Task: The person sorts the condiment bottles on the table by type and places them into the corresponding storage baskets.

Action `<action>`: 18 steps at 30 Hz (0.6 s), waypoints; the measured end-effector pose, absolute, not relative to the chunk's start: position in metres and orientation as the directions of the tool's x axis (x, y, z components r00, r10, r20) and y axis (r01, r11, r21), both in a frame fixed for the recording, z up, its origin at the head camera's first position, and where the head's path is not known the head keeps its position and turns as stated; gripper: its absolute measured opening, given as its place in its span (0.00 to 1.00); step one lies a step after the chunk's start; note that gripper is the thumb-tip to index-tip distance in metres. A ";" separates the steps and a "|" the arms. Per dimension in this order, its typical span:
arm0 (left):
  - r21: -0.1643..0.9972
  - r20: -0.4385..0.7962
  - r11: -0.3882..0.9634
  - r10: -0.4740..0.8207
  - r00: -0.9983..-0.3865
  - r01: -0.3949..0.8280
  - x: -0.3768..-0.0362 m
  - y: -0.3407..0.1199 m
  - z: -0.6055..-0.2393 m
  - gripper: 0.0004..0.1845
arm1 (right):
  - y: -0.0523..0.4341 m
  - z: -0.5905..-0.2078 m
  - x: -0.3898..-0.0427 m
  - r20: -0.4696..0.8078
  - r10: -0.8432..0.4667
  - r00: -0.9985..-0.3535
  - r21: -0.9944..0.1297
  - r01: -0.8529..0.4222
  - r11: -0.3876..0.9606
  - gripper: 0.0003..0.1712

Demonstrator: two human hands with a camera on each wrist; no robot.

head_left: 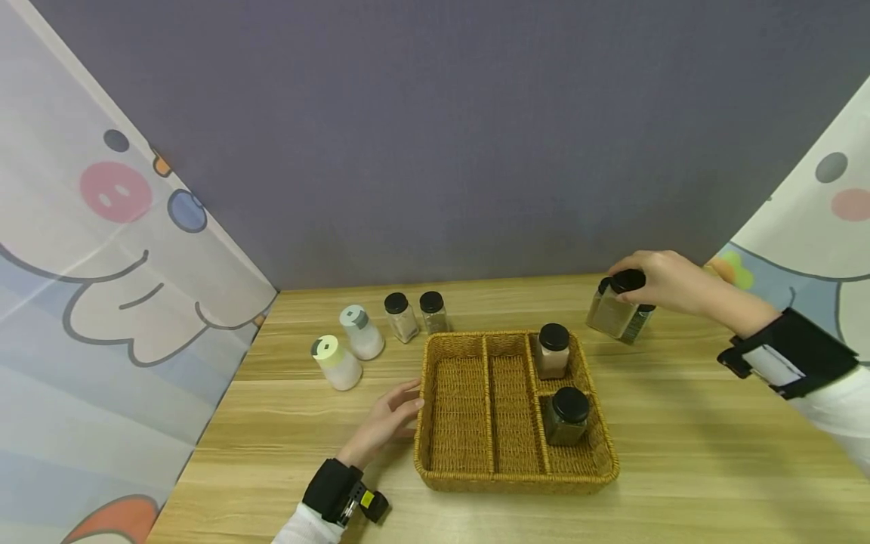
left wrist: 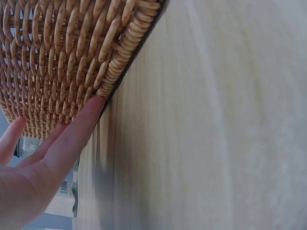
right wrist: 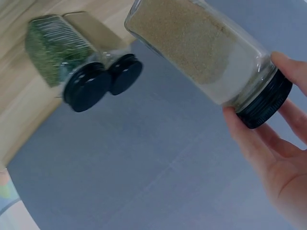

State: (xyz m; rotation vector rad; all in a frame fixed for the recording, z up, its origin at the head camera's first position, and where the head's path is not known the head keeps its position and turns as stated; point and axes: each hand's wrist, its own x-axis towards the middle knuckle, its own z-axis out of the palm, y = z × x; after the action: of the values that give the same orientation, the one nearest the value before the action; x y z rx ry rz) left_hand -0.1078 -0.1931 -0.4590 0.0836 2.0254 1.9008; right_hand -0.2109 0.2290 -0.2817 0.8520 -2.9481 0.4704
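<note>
By its black lid my right hand [head_left: 662,281] grips a clear spice jar [right wrist: 192,48] of tan powder, tilted in the right wrist view. Two other black-lidded jars are close by: one of green herbs [right wrist: 55,50] and one of tan powder [right wrist: 93,31]. My left hand [head_left: 384,423] rests its outstretched fingers against the left side of a woven basket [head_left: 516,477]; in the left wrist view a fingertip touches the wicker near its edge. Inside the basket's right-hand compartments stand a jar of light brown contents [head_left: 552,361] and a jar of dark contents [head_left: 566,429].
Behind the basket are two small black-lidded jars [head_left: 403,321], [head_left: 435,317]. To its left stand a white shaker with a pale green-grey top [head_left: 363,336] and another with a yellow-green top [head_left: 340,368]. A grey partition [head_left: 476,151] borders the wooden table's back edge.
</note>
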 end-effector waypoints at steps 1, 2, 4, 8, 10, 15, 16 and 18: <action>0.975 -0.219 0.094 0.285 -0.933 -0.200 -0.108 -0.193 -0.459 0.33 | 0.227 -0.280 -0.212 0.120 -0.521 -0.845 -0.279 -0.533 0.799 0.22; 0.975 -0.218 0.095 0.284 -0.934 -0.199 -0.108 -0.193 -0.459 0.33 | 0.225 -0.279 -0.212 0.122 -0.530 -0.839 -0.277 -0.541 0.794 0.22; 0.975 -0.221 0.098 0.283 -0.933 -0.201 -0.107 -0.193 -0.459 0.32 | 0.220 -0.276 -0.214 0.120 -0.545 -0.830 -0.283 -0.555 0.782 0.22; 0.974 -0.222 0.099 0.282 -0.933 -0.202 -0.107 -0.194 -0.460 0.32 | 0.212 -0.271 -0.216 0.117 -0.574 -0.811 -0.293 -0.580 0.760 0.21; 0.975 -0.221 0.097 0.280 -0.934 -0.201 -0.107 -0.194 -0.460 0.33 | 0.208 -0.269 -0.217 0.118 -0.586 -0.802 -0.300 -0.591 0.748 0.21; 0.975 -0.218 0.101 0.278 -0.935 -0.197 -0.107 -0.193 -0.460 0.32 | 0.197 -0.265 -0.222 0.104 -0.596 -0.796 -0.301 -0.596 0.744 0.21; 0.975 -0.218 0.103 0.278 -0.936 -0.196 -0.107 -0.193 -0.460 0.32 | 0.194 -0.264 -0.223 0.097 -0.594 -0.798 -0.302 -0.593 0.746 0.21; 0.975 -0.215 0.107 0.278 -0.936 -0.192 -0.108 -0.192 -0.460 0.32 | 0.190 -0.262 -0.224 0.087 -0.605 -0.792 -0.306 -0.599 0.740 0.21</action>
State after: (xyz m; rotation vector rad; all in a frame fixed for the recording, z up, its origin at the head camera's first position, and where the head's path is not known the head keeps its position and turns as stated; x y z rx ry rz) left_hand -0.1076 -0.1925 -0.4603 0.0835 2.0471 1.8903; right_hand -0.2245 0.1901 -0.2621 1.0197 -2.9470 0.5089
